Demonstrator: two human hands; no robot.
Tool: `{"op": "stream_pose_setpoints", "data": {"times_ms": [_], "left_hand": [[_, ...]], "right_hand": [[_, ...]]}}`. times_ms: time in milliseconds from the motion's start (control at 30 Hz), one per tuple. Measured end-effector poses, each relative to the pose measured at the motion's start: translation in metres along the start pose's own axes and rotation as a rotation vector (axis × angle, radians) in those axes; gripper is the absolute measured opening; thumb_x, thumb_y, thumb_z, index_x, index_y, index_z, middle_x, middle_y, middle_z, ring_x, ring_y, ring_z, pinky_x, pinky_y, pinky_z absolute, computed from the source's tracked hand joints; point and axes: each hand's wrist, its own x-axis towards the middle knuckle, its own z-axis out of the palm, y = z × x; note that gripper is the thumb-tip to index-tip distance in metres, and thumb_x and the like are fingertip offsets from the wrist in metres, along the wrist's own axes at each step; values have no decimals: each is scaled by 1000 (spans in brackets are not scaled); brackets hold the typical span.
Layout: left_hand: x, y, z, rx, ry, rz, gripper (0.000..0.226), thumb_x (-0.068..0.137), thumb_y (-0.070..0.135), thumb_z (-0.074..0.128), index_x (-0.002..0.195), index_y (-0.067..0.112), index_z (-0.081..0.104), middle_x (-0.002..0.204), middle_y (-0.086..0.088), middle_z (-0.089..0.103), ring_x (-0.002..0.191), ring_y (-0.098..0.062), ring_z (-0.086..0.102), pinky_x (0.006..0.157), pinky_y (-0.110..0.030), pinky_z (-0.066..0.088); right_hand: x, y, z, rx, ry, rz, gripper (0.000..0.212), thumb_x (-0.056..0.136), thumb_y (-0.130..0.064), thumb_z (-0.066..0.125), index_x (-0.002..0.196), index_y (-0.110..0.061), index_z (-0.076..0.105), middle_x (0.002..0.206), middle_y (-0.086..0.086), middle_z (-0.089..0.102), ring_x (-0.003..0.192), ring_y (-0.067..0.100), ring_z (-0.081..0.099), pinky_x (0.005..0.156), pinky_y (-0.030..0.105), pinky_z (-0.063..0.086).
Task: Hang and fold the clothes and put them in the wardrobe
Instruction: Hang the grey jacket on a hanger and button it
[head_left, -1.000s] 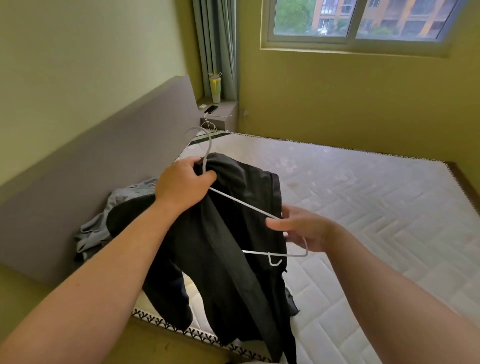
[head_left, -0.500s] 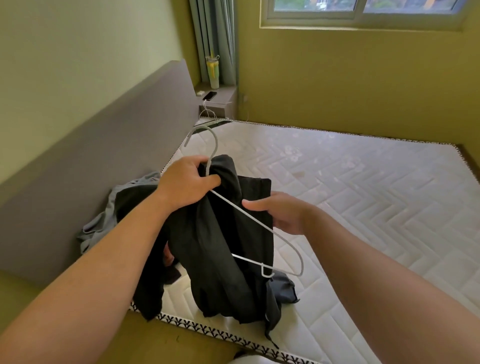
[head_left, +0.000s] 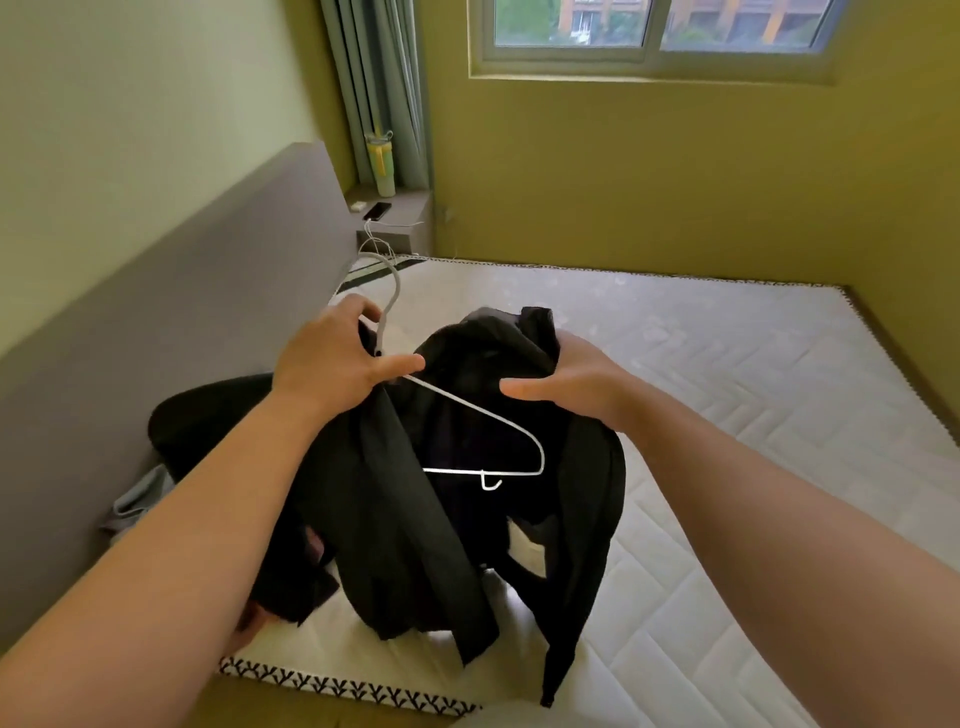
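Your black garment (head_left: 379, 499) hangs bunched above the near end of the mattress (head_left: 753, 415), and one side of a white wire hanger (head_left: 483, 413) is buried in it. Your left hand (head_left: 332, 358) grips the hanger below its hook. Your right hand (head_left: 576, 384) clutches a wad of the fabric. A grey cloth (head_left: 140, 499) lies by the headboard (head_left: 182, 291). The corner ledge (head_left: 410, 200) holds a bottle (head_left: 381, 166) and a phone (head_left: 377, 210).

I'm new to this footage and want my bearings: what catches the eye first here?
Dead centre, a black garment hangs bunched between both hands, over the near part of a bare white mattress. The left hand grips the neck of a white wire hanger, whose visible arm lies across the cloth, while the right hand holds the fabric's upper fold. A grey headboard runs along the left.
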Motion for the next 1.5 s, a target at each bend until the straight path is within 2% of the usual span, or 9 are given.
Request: {"op": "stream_pose_setpoints", "data": {"times_ms": [267,500,767,833,933,1000,1100,1267,1500], "left_hand": [[15,16,16,-2,18,6,65,59,66,82,97,21,55,91,1,62,82,-19,58,69,-30,43],[8,33,29,-96,270,-22,52,71,55,82,95,19,55,89,1,57,79,-18,54,67,-29,41],[-19,46,17,-56,386,-8,41,79,58,73,83,22,54,84,2,56,71,-12,50,61,-13,29],[-33,52,12,-48,412,-23,40,80,55,74,81,24,49,81,5,53,70,-11,47,60,-11,26],[-57,63,1,-72,462,-66,37,80,46,79,78,24,48,78,7,51,71,-11,45,62,-12,26],[-75,70,-9,-93,487,-97,37,79,45,79,76,23,49,76,8,52,71,-12,47,64,-12,29],[-106,88,-20,-127,539,-151,40,76,48,81,72,22,51,75,8,56,71,-13,53,64,-22,40],[-167,142,-32,-113,674,-267,40,75,49,82,73,22,53,71,8,57,69,-9,56,61,-18,43],[-254,223,-48,-49,850,-402,38,70,47,86,72,28,53,69,25,58,66,1,56,60,-7,39]], "right_hand": [[3,-13,8,-9,375,-29,25,92,-44,64,107,-23,64,96,-5,67,91,13,64,76,30,53],[-17,-29,25,545,46,95,36,87,-43,72,116,-22,68,103,4,75,99,24,72,89,41,57],[-16,-14,67,286,-37,261,38,84,-47,74,117,-37,56,103,-12,64,94,13,62,67,24,49],[-19,-18,65,306,-166,177,40,76,-28,80,105,-44,57,101,-12,66,97,15,64,71,25,52],[-24,-26,51,125,-304,-35,65,64,-3,67,122,-31,55,99,-12,64,103,23,61,74,28,54],[-28,-32,40,-184,-236,-266,50,82,-4,63,123,-31,54,112,-12,60,113,24,55,84,26,52],[-34,-28,27,-481,-76,-537,37,93,-17,64,130,-19,61,136,2,53,130,27,36,112,47,34],[-78,-11,19,-417,70,-771,46,83,-41,69,121,-17,58,128,7,55,124,32,38,107,52,30],[-145,-3,9,-255,154,-1075,38,78,-26,78,107,-22,55,121,7,45,118,29,36,105,49,26]]}}
